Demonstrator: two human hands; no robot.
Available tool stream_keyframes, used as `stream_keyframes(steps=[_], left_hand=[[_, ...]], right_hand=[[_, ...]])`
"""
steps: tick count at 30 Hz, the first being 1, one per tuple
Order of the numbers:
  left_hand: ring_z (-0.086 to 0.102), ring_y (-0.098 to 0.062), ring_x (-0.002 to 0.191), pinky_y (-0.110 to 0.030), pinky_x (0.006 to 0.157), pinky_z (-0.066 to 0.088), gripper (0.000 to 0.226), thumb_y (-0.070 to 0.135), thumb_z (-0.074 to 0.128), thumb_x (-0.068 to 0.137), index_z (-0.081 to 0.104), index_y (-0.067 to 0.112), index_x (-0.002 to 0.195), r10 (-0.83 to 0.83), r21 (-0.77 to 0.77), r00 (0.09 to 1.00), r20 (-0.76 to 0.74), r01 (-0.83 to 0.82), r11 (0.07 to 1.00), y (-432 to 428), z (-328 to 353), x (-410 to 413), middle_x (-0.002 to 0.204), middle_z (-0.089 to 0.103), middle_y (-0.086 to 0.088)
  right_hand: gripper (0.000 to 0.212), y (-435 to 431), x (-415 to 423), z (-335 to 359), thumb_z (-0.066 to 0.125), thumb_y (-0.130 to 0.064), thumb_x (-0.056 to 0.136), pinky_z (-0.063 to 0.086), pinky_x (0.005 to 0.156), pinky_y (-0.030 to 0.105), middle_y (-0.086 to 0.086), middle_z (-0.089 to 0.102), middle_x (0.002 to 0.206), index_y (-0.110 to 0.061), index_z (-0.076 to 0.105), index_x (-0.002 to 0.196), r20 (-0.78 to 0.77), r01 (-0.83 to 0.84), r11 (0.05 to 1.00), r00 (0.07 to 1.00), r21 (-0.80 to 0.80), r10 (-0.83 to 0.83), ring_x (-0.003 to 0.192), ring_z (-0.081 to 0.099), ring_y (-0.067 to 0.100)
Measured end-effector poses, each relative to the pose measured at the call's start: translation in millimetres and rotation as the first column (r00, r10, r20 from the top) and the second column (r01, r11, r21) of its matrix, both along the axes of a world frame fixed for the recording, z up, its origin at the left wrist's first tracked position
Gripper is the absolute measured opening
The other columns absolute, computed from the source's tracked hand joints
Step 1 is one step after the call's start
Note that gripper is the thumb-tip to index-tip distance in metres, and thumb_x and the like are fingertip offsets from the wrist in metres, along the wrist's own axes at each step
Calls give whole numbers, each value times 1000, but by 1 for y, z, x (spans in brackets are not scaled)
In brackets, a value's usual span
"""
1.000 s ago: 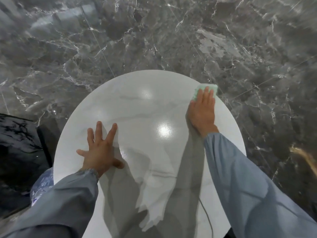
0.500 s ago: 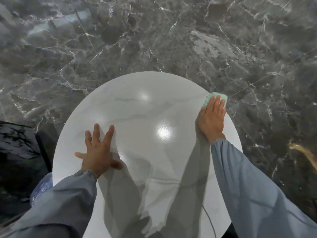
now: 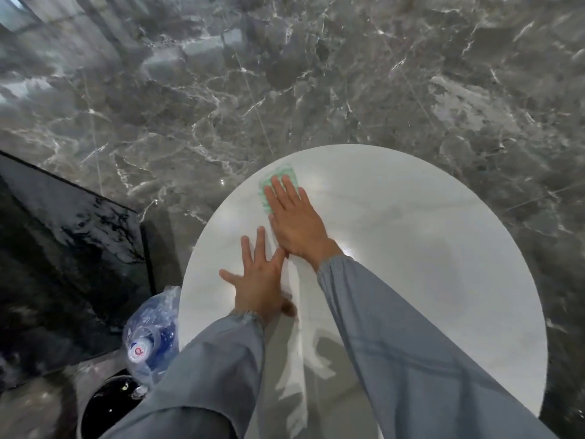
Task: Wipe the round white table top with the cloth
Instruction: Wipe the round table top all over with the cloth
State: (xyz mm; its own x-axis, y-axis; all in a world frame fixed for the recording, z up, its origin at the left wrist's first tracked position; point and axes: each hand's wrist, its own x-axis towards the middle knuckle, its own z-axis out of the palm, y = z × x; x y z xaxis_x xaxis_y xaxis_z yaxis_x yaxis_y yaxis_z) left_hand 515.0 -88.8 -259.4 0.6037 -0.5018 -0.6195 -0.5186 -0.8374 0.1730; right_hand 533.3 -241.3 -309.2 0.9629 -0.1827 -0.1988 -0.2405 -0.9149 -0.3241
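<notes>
The round white table top fills the lower right of the head view. A light green cloth lies on its far left part, near the rim. My right hand presses flat on the cloth with straight fingers, covering its near half. Just below and left of it, my left hand rests flat on the bare table top with fingers spread, its fingertips close to my right wrist. Both arms wear grey-blue sleeves.
Dark grey marble floor surrounds the table. A glossy black cabinet stands at the left. A large blue water bottle lies beside the table's left rim, above a black round bin.
My right hand has slid the cloth from the table's right rim across to its far left part, now above my left hand. The view has swung left, bringing the bottle and bin into sight.
</notes>
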Motion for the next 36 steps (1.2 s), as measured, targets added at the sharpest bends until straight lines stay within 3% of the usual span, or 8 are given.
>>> stream_keyframes(steps=[6, 9, 13, 17, 23, 28, 32, 36], left_hand=[[-25, -30, 152, -78, 109, 16, 133, 64, 81, 67, -10, 35, 160, -65, -92, 998, 23, 67, 994, 24, -3, -7, 165, -29, -3], [-14, -30, 155, -65, 120, 11, 117, 62, 78, 74, 10, 24, 161, -31, -235, 999, 15, 34, 971, 46, -5, -2, 169, -14, -9], [22, -38, 151, -44, 122, 21, 94, 43, 88, 71, 43, 13, 148, 106, -348, 983, 147, -49, 936, 94, -5, 16, 162, 28, -19], [37, -36, 138, -47, 110, 41, 80, 38, 87, 71, 50, 9, 135, 219, -283, 964, 150, -170, 944, 134, -3, 28, 149, 40, -17], [45, -30, 123, -42, 102, 43, 64, 32, 81, 74, 53, 13, 128, 412, -320, 911, 27, -382, 867, 170, -6, 26, 131, 49, -6], [48, -28, 124, -43, 104, 41, 43, 5, 58, 88, 53, 13, 131, 580, -382, 810, -84, -564, 732, 188, -1, 18, 132, 50, -9], [52, -27, 119, -40, 101, 42, 38, -2, 48, 91, 55, 13, 126, 544, -425, 837, -57, -514, 745, 199, 4, 10, 127, 55, -8], [53, -28, 116, -44, 102, 43, 37, 0, 57, 89, 55, 13, 123, 578, -442, 811, -84, -550, 708, 206, -3, 8, 120, 58, -10]], right_hand=[[58, -33, 18, 10, 22, -29, 113, 6, 129, 49, 5, -7, 174, -17, 3, 166, -54, 78, 996, 995, -34, -80, 161, -8, 26], [60, -9, 38, 9, 24, -28, 111, 9, 128, 53, 12, -3, 174, -12, 6, 165, -21, 150, 987, 988, -55, -152, 160, -5, 35], [62, 77, 29, 6, 16, -32, 106, 14, 127, 54, 13, 9, 173, -11, 17, 165, -21, -96, 995, 995, -9, 96, 160, 3, 34], [61, 99, 16, 6, 17, -36, 107, 16, 126, 48, 7, 14, 173, -16, 21, 165, 9, -298, 955, 955, 2, 298, 160, 9, 29], [63, 105, 43, 9, 14, -33, 105, 22, 125, 55, 13, 16, 172, -11, 23, 164, 0, -50, 998, 999, -50, 50, 160, 9, 36], [58, 185, -28, -1, 20, -30, 109, 13, 129, 49, 9, 11, 173, -12, 17, 165, 117, -269, 963, 956, -18, 269, 161, 3, 31], [56, 188, -60, -10, 27, -30, 112, 12, 129, 43, 3, 11, 174, -19, 15, 166, 142, -455, 890, 878, -45, 456, 161, 4, 24], [57, 153, -26, -6, 34, -27, 110, 24, 125, 46, 2, 16, 173, -17, 24, 165, 143, -231, 971, 961, -67, 238, 161, 10, 23]])
